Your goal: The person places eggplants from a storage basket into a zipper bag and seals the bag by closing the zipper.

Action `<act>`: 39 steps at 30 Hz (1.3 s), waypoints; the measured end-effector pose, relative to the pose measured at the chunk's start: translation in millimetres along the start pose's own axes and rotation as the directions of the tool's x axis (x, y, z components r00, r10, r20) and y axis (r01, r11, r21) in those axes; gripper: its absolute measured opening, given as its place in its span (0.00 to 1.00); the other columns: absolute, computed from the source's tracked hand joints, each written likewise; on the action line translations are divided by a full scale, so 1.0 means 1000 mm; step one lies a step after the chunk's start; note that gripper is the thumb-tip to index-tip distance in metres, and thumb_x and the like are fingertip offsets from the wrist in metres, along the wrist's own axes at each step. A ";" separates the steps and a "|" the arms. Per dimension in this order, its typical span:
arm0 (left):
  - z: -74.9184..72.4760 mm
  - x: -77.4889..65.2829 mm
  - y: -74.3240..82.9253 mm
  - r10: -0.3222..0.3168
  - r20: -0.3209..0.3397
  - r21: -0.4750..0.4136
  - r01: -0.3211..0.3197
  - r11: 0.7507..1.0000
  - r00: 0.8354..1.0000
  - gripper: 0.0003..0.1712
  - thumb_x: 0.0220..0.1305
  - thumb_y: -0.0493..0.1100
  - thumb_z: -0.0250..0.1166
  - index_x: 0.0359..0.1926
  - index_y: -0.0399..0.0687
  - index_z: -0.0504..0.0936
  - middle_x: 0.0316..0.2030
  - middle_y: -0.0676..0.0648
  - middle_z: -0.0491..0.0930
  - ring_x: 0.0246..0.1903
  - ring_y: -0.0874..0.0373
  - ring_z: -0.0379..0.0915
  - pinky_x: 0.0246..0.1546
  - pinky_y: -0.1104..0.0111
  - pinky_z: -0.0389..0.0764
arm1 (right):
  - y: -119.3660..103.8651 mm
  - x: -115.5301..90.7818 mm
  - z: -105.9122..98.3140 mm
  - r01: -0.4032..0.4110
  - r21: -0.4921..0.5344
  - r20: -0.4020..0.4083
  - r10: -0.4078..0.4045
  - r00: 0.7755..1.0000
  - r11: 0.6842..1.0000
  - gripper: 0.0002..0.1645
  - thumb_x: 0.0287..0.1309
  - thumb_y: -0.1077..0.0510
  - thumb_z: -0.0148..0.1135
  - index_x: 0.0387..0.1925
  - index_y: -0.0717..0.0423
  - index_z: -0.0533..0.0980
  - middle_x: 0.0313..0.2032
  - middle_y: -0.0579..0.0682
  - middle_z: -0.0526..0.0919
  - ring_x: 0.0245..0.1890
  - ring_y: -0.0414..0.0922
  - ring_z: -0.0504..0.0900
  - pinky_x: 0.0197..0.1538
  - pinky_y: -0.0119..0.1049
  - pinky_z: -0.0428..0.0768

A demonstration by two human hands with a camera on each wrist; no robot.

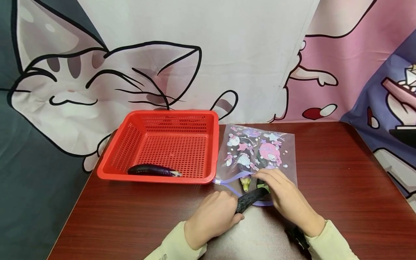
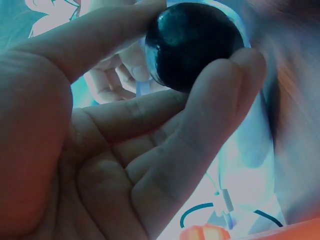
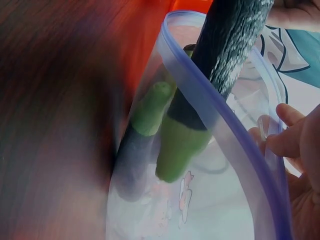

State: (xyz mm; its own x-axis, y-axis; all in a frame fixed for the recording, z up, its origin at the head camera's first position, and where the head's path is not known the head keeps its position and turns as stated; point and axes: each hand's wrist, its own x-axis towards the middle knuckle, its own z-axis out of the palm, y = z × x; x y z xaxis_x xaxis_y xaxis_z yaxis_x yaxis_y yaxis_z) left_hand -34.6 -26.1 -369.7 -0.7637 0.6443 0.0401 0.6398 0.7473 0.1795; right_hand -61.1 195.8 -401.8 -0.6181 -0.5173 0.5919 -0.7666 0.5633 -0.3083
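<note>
A dark, long eggplant [image 1: 248, 200] with a green cap is gripped by my left hand [image 1: 214, 215], thumb on one side and fingers on the other. Its glossy round end [image 2: 195, 45] shows in the left wrist view. The green-capped end [image 3: 182, 150] reaches inside the mouth of a clear zip bag [image 1: 256, 148] with cartoon prints. My right hand [image 1: 287, 196] pinches the bag's purple-zipped rim [image 3: 240, 130], holding the mouth apart. Other eggplants lie in the bag, one with a pale green cap [image 3: 152, 112] beside the held one.
A red plastic basket [image 1: 156, 180] stands left of the bag, with one purple eggplant [image 1: 151, 170] along its near side. Both are on a brown wooden table [image 1: 344, 180]. Behind hangs a cartoon-print curtain [image 1: 253, 54].
</note>
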 end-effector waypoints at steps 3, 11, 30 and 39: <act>-0.001 0.004 0.003 -0.009 -0.001 0.003 0.009 1.000 1.000 0.19 0.48 0.58 0.69 0.17 0.51 0.77 0.16 0.53 0.74 0.16 0.59 0.71 0.15 0.66 0.68 | 0.000 0.000 0.000 0.003 0.002 -0.005 -0.003 1.000 1.000 0.24 0.67 0.60 0.32 0.51 0.58 0.74 0.48 0.48 0.76 0.47 0.44 0.73 0.58 0.27 0.61; 0.000 0.013 0.010 -0.040 -0.008 0.004 0.040 0.999 0.999 0.18 0.47 0.59 0.69 0.21 0.51 0.80 0.16 0.53 0.76 0.16 0.60 0.72 0.12 0.67 0.66 | 0.000 0.000 0.000 -0.009 0.002 0.001 0.009 1.000 1.000 0.24 0.68 0.59 0.32 0.52 0.58 0.74 0.49 0.48 0.76 0.48 0.44 0.72 0.59 0.26 0.60; 0.017 0.028 0.013 -0.001 -0.091 -0.033 -0.003 0.999 0.996 0.16 0.50 0.55 0.68 0.25 0.49 0.80 0.23 0.53 0.76 0.20 0.61 0.73 0.18 0.69 0.72 | 0.001 -0.001 0.002 -0.014 0.014 -0.005 0.014 1.000 1.000 0.24 0.69 0.58 0.32 0.52 0.56 0.74 0.49 0.48 0.76 0.48 0.44 0.72 0.59 0.26 0.60; 0.025 0.034 0.015 -0.005 -0.150 -0.047 -0.002 0.999 0.989 0.15 0.50 0.54 0.68 0.29 0.48 0.80 0.26 0.52 0.78 0.25 0.60 0.76 0.22 0.69 0.75 | 0.001 0.001 0.000 -0.001 0.009 -0.017 0.002 1.000 1.000 0.23 0.68 0.59 0.32 0.51 0.59 0.74 0.48 0.49 0.76 0.47 0.45 0.73 0.59 0.27 0.61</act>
State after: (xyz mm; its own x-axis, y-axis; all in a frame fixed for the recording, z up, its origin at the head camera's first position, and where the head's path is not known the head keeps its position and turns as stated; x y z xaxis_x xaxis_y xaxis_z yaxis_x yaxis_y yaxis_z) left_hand -49.1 11.1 -390.1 -0.7712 0.6087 0.1863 0.6366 0.7374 0.2258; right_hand -62.1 195.8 -401.6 -0.6163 -0.5052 0.6042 -0.7672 0.5585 -0.3155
